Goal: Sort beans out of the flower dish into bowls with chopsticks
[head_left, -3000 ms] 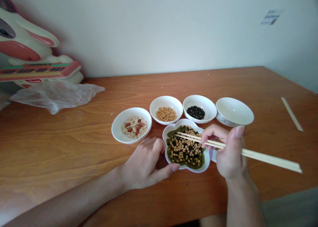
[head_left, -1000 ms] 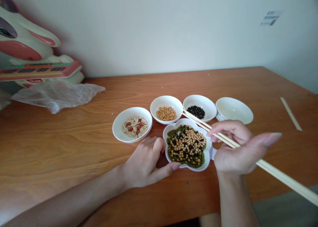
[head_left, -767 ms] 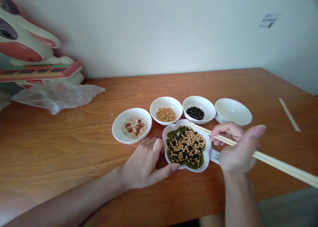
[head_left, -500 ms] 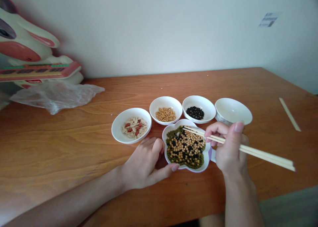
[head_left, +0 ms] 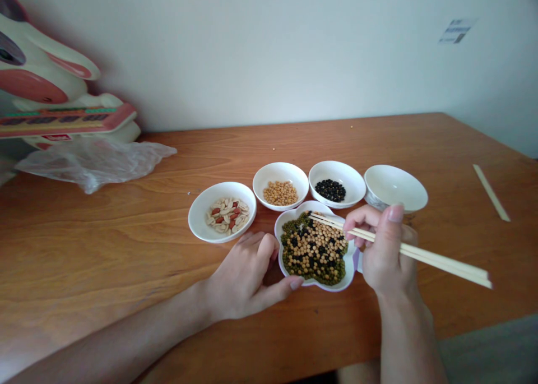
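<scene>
My right hand (head_left: 384, 249) is closed around a pair of pale wooden chopsticks (head_left: 428, 256). Their tips come together at the back-left part of a flower-shaped white and lilac dish (head_left: 351, 266). Green, black and tan beans (head_left: 315, 246) lie mixed in that dish; whether the tips pinch a bean is too small to tell. My left hand (head_left: 252, 277) steadies the dish from its left side, curled fingers against the edge and thumb along the front rim. Part of the dish's handle is hidden behind my right hand.
Behind the dish stand white bowls: one with peanuts (head_left: 228, 216), one with yellow beans (head_left: 280, 193), one with black beans (head_left: 330, 190), and an empty bowl (head_left: 395, 186). A paper sleeve-like strip (head_left: 491, 193) lies right. A plastic bag (head_left: 96, 162) and a toy keyboard (head_left: 63, 120) sit left.
My right hand has shifted very slightly left, and the chopsticks' rear ends have moved a little left. The tips stay at about the same spot; my left hand has not moved.
</scene>
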{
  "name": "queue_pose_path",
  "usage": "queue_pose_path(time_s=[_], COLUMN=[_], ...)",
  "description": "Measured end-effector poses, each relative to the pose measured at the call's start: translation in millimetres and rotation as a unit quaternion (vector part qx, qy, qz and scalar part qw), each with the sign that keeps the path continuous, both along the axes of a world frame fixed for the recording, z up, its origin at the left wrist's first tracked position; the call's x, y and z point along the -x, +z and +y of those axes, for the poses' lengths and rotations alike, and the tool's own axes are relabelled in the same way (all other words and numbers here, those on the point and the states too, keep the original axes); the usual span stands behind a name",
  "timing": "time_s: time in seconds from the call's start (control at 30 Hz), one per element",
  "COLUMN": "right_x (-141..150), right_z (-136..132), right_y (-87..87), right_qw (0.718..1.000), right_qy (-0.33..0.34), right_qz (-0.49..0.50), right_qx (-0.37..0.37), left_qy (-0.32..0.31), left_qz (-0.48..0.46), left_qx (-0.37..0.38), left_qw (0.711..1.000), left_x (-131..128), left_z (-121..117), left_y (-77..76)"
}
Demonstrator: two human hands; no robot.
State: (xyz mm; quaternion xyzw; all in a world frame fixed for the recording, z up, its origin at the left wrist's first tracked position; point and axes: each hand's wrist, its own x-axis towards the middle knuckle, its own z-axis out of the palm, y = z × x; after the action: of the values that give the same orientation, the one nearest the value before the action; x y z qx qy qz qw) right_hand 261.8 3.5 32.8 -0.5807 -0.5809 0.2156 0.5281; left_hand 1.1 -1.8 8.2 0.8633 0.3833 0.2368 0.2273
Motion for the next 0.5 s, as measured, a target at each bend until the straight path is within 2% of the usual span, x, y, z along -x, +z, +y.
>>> queue_pose_path(time_s=[0.5], right_x=[2.5], right_z=[-1.3], right_y=[-2.9], right_qw=[1.0], right_qy=[0.009], right_qz=[-0.005], right_qx=[0.004], left_qy=[0.008], left_qz=[0.002], left_qx=[-0.003], left_qw=[1.0], left_x=[-0.1], left_z=[-0.1], left_y=[-0.8])
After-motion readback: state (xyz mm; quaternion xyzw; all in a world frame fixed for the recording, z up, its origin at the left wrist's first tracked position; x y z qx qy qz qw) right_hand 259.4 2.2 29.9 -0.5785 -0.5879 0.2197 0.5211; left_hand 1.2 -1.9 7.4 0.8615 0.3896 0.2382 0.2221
